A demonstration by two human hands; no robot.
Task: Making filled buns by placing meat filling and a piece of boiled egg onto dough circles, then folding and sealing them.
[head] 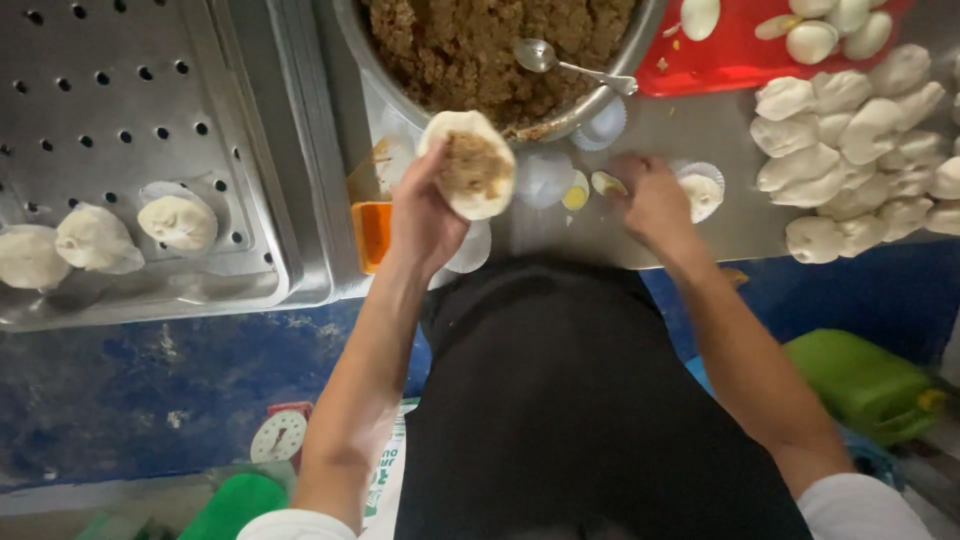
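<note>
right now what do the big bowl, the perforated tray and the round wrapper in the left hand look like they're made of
Big bowl: likely stainless steel, its rim bright and reflective.
Perforated tray: also looks like steel, a duller brushed grey with punched round holes.
Round wrapper in the left hand: seems soft raw dough, matte off-white, cupped around a crumbly brown filling.
The right hand is blurred over the counter.
</note>
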